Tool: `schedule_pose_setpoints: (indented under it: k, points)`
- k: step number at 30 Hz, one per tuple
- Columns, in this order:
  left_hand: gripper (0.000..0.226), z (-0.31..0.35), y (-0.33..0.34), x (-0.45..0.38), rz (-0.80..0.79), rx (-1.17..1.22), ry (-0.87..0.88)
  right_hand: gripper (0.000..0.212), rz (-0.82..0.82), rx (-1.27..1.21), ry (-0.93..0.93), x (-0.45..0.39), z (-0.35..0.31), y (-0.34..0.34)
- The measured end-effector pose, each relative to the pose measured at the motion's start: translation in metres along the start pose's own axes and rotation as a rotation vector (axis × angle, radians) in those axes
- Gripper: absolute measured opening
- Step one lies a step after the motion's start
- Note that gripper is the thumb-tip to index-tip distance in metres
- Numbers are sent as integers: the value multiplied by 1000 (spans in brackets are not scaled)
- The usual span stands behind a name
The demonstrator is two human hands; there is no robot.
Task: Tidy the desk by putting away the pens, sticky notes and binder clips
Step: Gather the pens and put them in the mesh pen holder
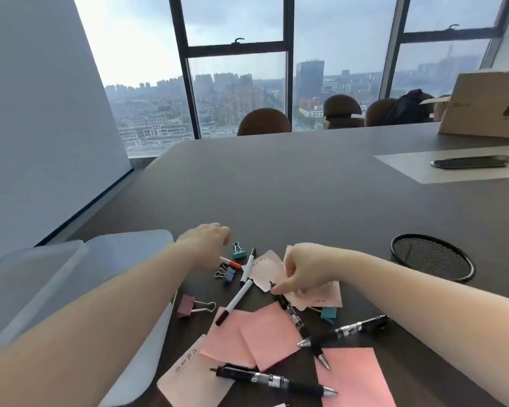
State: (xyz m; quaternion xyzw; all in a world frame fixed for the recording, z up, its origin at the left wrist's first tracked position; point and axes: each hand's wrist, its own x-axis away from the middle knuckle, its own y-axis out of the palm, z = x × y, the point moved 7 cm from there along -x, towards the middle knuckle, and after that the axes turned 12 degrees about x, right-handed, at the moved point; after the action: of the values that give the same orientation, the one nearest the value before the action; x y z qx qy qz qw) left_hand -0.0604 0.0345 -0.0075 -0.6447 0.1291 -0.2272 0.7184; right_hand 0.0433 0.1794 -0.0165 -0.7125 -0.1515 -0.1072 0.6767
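My left hand [206,245] hovers with curled fingers over the end of a red-capped marker [232,263]; whether it grips the marker is hidden. My right hand [304,268] pinches curled pale written sticky notes [268,270], fingertips touching the end of a black pen [294,317]. Between the hands lie a teal binder clip [239,252], blue clips [228,274] and two white pens [249,265] [234,302]. Nearer me are a pink clip [188,306], pink sticky notes [265,333] and more black pens [346,330] [274,380]. Another teal clip [329,314] peeks from under the notes.
A clear plastic box [41,283] with its lid [130,248] sits at the left under my forearm. A black mesh pen holder [432,259] stands to the right. Far right are a cardboard box [482,107] and a phone [470,162]. Chairs [263,121] line the table's far edge.
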Motion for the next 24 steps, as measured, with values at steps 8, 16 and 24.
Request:
schedule_pose_setpoints:
  k: [8, 16, 24]
  points:
    - [47, 12, 17, 13, -75, -172, 8, 37, 160, 130, 152, 16, -18, 4]
    - [36, 10, 12, 12, 7, -72, -73, 10, 333, -433, 164, 9, -8, -22]
    - [45, 27, -5, 4, 146, 346, -199, 10, 511, -501, 6, 38, -3, -60]
